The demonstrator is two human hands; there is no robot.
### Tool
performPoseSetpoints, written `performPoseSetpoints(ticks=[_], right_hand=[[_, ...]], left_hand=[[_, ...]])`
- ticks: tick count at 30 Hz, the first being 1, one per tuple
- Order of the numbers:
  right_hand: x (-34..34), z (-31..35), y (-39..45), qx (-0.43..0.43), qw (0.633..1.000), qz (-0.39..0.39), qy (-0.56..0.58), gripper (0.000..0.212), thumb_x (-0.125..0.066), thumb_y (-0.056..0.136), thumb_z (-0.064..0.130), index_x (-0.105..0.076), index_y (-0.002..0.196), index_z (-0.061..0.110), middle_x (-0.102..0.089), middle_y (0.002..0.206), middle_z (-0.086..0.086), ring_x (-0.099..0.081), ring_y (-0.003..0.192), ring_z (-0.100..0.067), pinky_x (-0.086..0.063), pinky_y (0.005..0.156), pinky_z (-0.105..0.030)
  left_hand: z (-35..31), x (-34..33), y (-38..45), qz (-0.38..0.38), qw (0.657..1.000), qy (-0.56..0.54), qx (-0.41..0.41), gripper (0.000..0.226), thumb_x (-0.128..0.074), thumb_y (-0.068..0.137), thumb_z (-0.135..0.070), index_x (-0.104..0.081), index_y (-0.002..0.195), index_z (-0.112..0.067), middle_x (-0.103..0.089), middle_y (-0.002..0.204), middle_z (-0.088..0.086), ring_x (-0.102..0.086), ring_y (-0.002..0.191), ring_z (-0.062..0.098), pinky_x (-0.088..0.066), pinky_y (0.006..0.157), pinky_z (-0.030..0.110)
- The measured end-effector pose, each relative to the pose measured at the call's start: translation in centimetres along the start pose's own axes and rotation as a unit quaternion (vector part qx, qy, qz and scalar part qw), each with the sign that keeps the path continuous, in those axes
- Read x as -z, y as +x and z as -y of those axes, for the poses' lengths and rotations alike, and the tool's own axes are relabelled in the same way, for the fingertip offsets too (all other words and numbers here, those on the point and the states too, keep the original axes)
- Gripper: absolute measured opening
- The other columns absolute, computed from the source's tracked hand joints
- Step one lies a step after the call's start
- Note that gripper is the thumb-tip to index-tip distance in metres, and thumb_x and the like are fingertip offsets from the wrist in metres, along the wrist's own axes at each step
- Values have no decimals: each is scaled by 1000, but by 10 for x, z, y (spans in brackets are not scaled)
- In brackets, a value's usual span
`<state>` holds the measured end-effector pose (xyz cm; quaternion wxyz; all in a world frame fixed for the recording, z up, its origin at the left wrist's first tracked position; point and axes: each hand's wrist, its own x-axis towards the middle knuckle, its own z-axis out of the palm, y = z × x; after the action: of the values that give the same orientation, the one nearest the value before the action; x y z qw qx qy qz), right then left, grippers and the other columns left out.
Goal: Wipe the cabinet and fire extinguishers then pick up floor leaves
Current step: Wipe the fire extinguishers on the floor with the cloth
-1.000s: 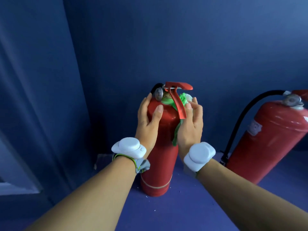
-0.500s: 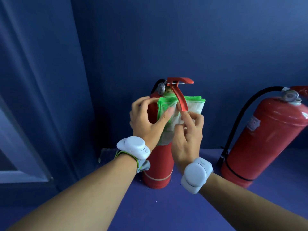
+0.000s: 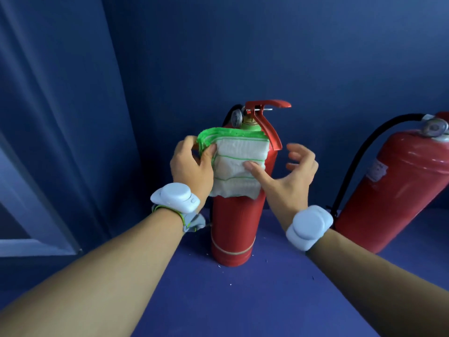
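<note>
A small red fire extinguisher (image 3: 232, 229) stands upright on the blue cabinet floor (image 3: 267, 300), its red lever (image 3: 266, 104) and gauge at the top. A folded white cloth with green edging (image 3: 239, 164) covers the front of its upper body. My left hand (image 3: 192, 166) pinches the cloth's left edge between thumb and fingers. My right hand (image 3: 289, 171) is spread to the right of the cloth, its thumb tip touching the cloth's face and its fingers loosely curled in the air. A second, larger red extinguisher (image 3: 398, 181) leans at the right with a black hose (image 3: 357, 152).
Blue walls (image 3: 218, 57) close the space behind and on the left. A pale frame edge (image 3: 36, 246) shows at the lower left. Small white specks lie on the floor near the extinguisher's base. White bands sit on both wrists.
The cloth has come out from behind the lever and now lies flat over the extinguisher's front. My left hand took its left edge; my right hand let go and opened to the right.
</note>
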<state>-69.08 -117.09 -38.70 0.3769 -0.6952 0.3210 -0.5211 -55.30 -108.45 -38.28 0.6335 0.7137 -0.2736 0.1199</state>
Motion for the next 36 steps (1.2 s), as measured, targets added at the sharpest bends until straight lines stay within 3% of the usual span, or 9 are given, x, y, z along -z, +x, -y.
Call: performPoseSetpoints(ticks=[3, 6, 13, 17, 21, 26, 30, 32, 36], right_hand=[[1, -5, 15, -73, 992, 98, 19, 133, -79, 36, 79, -20, 149, 41, -25, 152, 5, -30, 141, -17, -31, 116, -48], [-1, -8, 24, -83, 977, 182, 70, 145, -84, 35, 74, -12, 155, 35, -29, 157, 3, -34, 143, -14, -33, 117, -43], [4, -29, 34, -88, 912, 306, 258, 97, -74, 79, 31, -15, 155, 29, -47, 149, 2, -50, 133, -12, -40, 112, -38], [12, -39, 56, -84, 931, 237, 264, 54, -52, 90, 48, -47, 137, 21, -59, 134, 9, -56, 123, -3, -42, 100, -27], [-7, -49, 57, -74, 941, 208, 258, 43, -42, 103, 42, -44, 141, 23, -65, 107, 33, -59, 106, 11, -45, 96, -18], [-38, -57, 31, -45, 966, 99, 235, 52, -28, 102, 50, -36, 149, 31, -47, 146, 20, -44, 128, 12, -34, 110, -22], [-41, -51, 23, -51, 971, 65, 224, 44, -26, 105, 49, -40, 145, 38, -53, 132, 32, -47, 108, 26, -35, 91, -10], [-41, -47, 22, -56, 970, 62, 228, 43, -27, 104, 50, -42, 143, 39, -54, 121, 39, -49, 107, 24, -37, 92, -13], [-37, -49, 28, -70, 966, 73, 236, 44, -33, 100, 53, -47, 138, 35, -59, 111, 38, -56, 107, 14, -43, 99, -28]], left_hand=[[-23, -16, -6, -119, 984, -102, 87, 18, -67, 89, -25, -52, 99, -26, -65, 100, 8, -61, 82, 22, -49, 74, 28], [-46, -31, -20, -158, 961, -170, 154, 11, -55, 96, -31, -55, 98, -20, -63, 104, 2, -57, 90, 15, -42, 73, 12], [-39, -74, -33, -152, 969, -121, 153, 58, -32, 90, -58, -52, 136, -30, -57, 137, -1, -48, 129, 21, -37, 110, 43], [-19, -89, -38, -216, 960, -130, 123, 52, -28, 92, -63, -53, 132, -41, -64, 130, -9, -60, 122, 19, -47, 102, 44], [-4, -95, -43, -227, 962, -118, 93, 55, -28, 93, -53, -59, 133, -29, -66, 130, -5, -61, 118, 13, -47, 97, 21], [34, -96, -62, -193, 957, -129, 172, 35, -38, 104, -15, -59, 132, -13, -66, 128, 7, -55, 108, 11, -34, 78, -2], [53, -96, -72, -201, 920, -184, 280, 26, -44, 102, -16, -60, 123, -10, -66, 117, 16, -56, 96, 25, -35, 68, 6], [36, -95, -65, -197, 926, -157, 283, 34, -40, 98, -26, -62, 120, -12, -67, 118, 13, -57, 100, 28, -39, 78, 18], [-15, -91, -53, -224, 955, -162, 106, 51, -31, 93, -31, -54, 138, -24, -58, 140, -4, -53, 128, 14, -40, 109, 32]])
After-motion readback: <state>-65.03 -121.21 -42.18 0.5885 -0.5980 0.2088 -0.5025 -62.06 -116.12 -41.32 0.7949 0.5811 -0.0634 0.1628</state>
